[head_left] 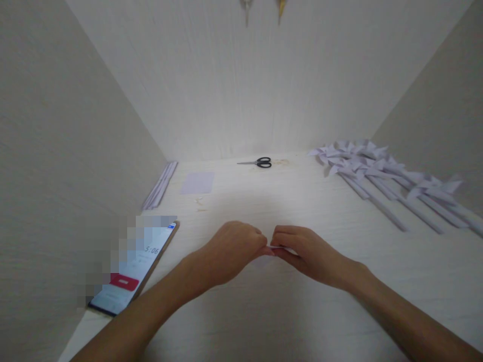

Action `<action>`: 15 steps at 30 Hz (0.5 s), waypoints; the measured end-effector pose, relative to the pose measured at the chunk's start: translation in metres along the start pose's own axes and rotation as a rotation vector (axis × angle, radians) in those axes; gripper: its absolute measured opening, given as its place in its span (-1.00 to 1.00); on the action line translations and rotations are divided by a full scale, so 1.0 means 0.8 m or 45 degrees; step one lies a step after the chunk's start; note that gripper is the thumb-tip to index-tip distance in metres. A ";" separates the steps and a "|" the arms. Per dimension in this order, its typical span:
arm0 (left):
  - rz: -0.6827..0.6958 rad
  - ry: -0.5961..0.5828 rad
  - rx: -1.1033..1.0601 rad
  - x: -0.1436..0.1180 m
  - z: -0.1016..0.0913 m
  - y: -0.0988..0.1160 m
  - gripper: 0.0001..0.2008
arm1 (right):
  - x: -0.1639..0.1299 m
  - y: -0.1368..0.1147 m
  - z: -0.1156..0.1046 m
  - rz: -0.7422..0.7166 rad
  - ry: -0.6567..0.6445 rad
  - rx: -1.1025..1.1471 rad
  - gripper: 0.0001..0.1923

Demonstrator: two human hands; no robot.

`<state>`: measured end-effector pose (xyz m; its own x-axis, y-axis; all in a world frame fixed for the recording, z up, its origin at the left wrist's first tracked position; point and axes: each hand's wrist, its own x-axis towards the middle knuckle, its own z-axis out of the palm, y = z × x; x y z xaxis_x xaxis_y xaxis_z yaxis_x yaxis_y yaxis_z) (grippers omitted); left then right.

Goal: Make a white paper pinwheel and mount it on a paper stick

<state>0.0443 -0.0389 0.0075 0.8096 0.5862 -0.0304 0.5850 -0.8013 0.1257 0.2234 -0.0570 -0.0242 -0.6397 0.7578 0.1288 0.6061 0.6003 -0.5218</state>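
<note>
While both sets of fingers [264,246] are pinching together at the middle, they are clamping a small, pale folded piece of paper [284,248] between them, only a thin edge of it showing between the left hand [232,251] and the right hand [305,254]. The paper is hovering just above the surface [264,201], not resting on it as far as I can tell. Because so little of it is being gripped, it could slip or crease crookedly if either hand is pressing unevenly (a thin sheet tears easily at a tight fold).

Off to the left of the fingers, a phone [136,269] is lying near the left forearm, where an elbow sweep could nudge it off the edge. Beyond the fingers, a lilac paper sheet [197,182] and black scissors [260,162] are lying well apart. Far to the right, finished paper pinwheels [377,173] are lying in a row; a careless right arm could be crushing them.
</note>
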 end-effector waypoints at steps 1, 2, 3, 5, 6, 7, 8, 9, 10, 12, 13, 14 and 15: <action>0.014 -0.010 -0.033 0.001 0.003 -0.001 -0.61 | 0.000 0.002 -0.002 0.011 -0.006 0.068 -0.78; 0.010 -0.010 -0.063 0.002 0.005 -0.002 -0.60 | 0.000 0.004 -0.004 0.038 -0.003 0.147 -0.79; -0.005 0.001 -0.088 0.003 0.006 -0.004 -0.60 | 0.001 0.007 -0.006 0.081 0.011 0.233 -0.80; -0.069 0.060 -0.138 0.004 0.008 -0.008 -0.59 | 0.002 0.016 -0.012 0.195 0.059 0.431 -0.81; -0.106 0.102 -0.171 0.005 0.009 -0.009 -0.58 | 0.003 0.020 -0.014 0.256 0.091 0.537 -0.81; -0.145 0.145 -0.215 0.005 0.010 -0.010 -0.57 | 0.004 0.023 -0.016 0.308 0.125 0.648 -0.81; -0.185 0.188 -0.266 0.006 0.011 -0.011 -0.57 | 0.004 0.026 -0.017 0.352 0.168 0.748 -0.81; -0.226 0.227 -0.322 0.007 0.012 -0.011 -0.57 | 0.005 0.028 -0.017 0.381 0.220 0.836 -0.81; -0.263 0.260 -0.376 0.008 0.013 -0.010 -0.58 | 0.006 0.030 -0.016 0.395 0.280 0.906 -0.81; -0.322 0.308 -0.466 0.010 0.015 -0.009 -0.59 | 0.007 0.031 -0.013 0.389 0.410 0.989 -0.79; -0.345 0.325 -0.499 0.011 0.016 -0.008 -0.59 | 0.007 0.031 -0.010 0.376 0.470 1.013 -0.77; -0.362 0.334 -0.528 0.012 0.017 -0.007 -0.60 | 0.008 0.031 -0.008 0.360 0.524 1.034 -0.76; -0.373 0.336 -0.557 0.013 0.018 -0.006 -0.60 | 0.008 0.031 -0.005 0.348 0.569 1.047 -0.74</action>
<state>0.0506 -0.0310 -0.0079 0.5449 0.8305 0.1156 0.6622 -0.5108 0.5483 0.2362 -0.0361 -0.0329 -0.1850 0.9734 0.1354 0.0789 0.1520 -0.9852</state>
